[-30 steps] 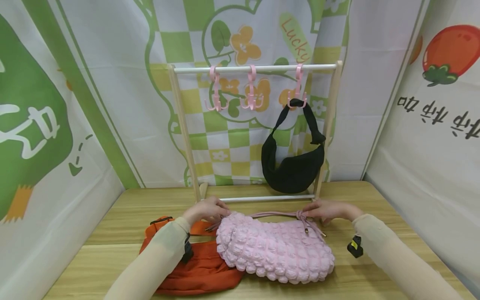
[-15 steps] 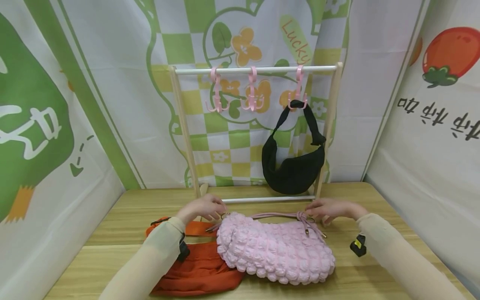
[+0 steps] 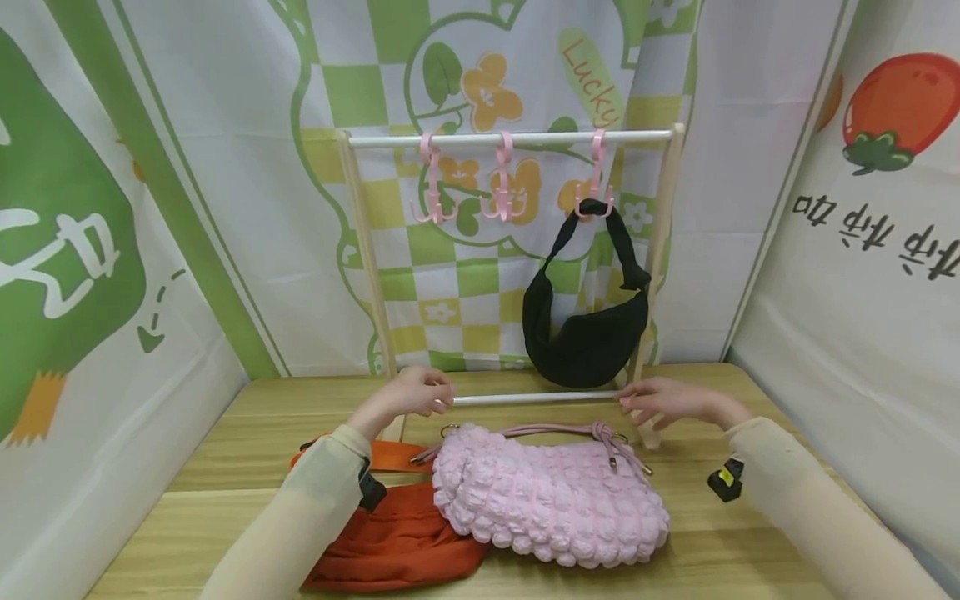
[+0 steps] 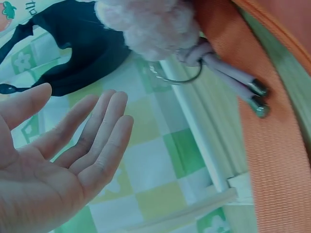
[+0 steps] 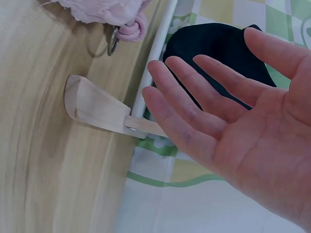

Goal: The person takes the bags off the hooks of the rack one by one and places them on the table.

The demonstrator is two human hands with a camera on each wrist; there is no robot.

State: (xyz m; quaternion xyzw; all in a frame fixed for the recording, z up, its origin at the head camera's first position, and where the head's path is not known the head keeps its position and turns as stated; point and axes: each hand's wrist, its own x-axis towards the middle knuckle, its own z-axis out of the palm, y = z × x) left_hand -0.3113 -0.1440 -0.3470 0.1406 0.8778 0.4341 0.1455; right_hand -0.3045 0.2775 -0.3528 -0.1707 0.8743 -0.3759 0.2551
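A pink puffy shoulder bag (image 3: 555, 500) lies on the table, its knotted strap (image 3: 547, 429) toward the rack. Just behind the bag's left end hovers my left hand (image 3: 408, 393); its fingers are loosely bent and hold nothing in the left wrist view. Over the rack's right foot is my right hand (image 3: 667, 400), fingers spread and relaxed, palm bare in the right wrist view. An orange-red bag (image 3: 405, 537) lies partly under the pink one and is partly hidden by my left forearm. A black shoulder bag (image 3: 592, 342) hangs by its strap from the right pink hook (image 3: 597, 175).
The wooden rack (image 3: 363, 250) stands at the back of the table (image 3: 195, 500), with a white top rail (image 3: 547, 137) and a low crossbar (image 3: 525, 399). Two more pink hooks (image 3: 432, 179) hang without bags. Printed cloth walls close the back and sides.
Both hands have left the ends of the pink bag's strap and moved up and away toward the rack, the right one also slightly outward. The bags have stayed in place.
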